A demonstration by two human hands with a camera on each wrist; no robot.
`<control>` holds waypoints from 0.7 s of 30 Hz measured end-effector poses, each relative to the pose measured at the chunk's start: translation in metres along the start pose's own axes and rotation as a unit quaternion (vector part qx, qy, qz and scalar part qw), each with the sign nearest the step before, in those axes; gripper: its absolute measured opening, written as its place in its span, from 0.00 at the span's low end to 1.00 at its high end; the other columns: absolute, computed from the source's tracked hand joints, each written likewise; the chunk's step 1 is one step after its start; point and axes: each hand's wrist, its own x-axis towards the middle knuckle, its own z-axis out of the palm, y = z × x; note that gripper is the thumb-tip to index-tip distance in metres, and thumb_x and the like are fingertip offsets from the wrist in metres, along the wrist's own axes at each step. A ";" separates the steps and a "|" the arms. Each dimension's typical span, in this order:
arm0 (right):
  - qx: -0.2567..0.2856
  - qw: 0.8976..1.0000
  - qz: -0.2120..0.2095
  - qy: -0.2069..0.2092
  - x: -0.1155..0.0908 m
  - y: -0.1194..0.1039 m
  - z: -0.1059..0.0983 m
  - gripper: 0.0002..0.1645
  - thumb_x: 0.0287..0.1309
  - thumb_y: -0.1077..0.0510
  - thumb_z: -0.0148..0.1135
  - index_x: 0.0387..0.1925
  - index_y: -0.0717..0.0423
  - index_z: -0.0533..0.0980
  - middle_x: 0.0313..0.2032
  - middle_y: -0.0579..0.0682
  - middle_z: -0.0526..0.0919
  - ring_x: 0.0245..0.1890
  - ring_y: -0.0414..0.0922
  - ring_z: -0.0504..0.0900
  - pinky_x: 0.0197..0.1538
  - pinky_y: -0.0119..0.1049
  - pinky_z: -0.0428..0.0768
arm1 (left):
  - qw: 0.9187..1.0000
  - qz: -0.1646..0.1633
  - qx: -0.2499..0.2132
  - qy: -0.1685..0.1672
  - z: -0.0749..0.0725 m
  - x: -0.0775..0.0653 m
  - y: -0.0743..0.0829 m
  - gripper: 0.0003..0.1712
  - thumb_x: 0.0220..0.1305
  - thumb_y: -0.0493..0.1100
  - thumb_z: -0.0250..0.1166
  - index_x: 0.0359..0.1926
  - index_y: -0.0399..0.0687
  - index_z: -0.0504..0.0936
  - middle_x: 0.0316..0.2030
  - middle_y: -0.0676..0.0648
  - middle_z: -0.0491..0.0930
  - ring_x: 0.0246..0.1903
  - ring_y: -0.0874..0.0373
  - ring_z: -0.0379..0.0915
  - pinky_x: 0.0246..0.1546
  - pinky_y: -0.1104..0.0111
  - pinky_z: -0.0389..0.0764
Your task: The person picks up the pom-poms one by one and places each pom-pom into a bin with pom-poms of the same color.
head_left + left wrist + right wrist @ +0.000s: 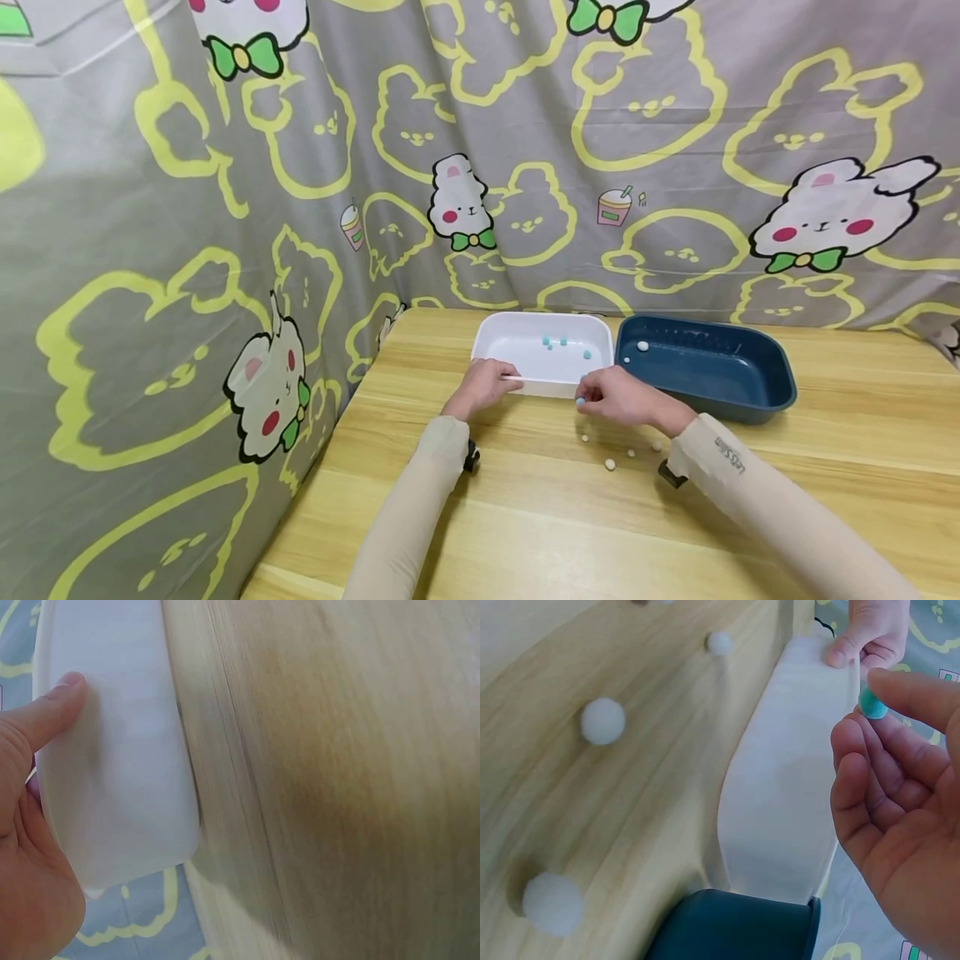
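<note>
My left hand (483,385) grips the front rim of a white tub (546,388) near its left end. In the left wrist view the thumb lies flat on the tub's outer wall, with the other fingers behind the rim. Several small teal pom-poms (587,355) lie on the tub floor. A teal pom-pom (872,703) is pinched between thumb and index finger of my right hand (618,395), just in front of the tub's right front corner. Several white pom-poms (610,464) of differing sizes are scattered on the table below that hand.
Right beside the white tub stands a dark blue tub (720,379), with two white pom-poms (642,346) in its left end. Both tubs sit toward the back of the wooden table (525,517). A patterned grey curtain (525,125) hangs behind and to the left.
</note>
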 end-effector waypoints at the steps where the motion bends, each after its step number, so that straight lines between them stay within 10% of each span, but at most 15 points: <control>1: 0.000 1.000 0.001 0.001 0.000 0.000 -0.001 0.03 0.59 0.59 0.63 0.31 0.49 0.81 0.24 0.37 0.77 0.25 0.37 0.73 0.31 0.33 0.74 | 1.000 0.001 -0.001 0.000 0.000 0.000 0.000 0.07 0.60 0.49 0.66 0.28 0.57 0.87 0.25 0.64 0.82 0.31 0.65 0.72 0.55 0.62 0.60; 21: 0.018 0.999 0.017 0.021 0.015 -0.005 -0.013 0.02 0.59 0.59 0.64 0.32 0.52 0.81 0.25 0.39 0.79 0.25 0.38 0.74 0.32 0.36 0.74 | 1.000 -0.004 -0.009 -0.006 -0.001 0.001 -0.002 0.06 0.60 0.50 0.66 0.29 0.57 0.87 0.25 0.64 0.81 0.31 0.64 0.71 0.55 0.63 0.60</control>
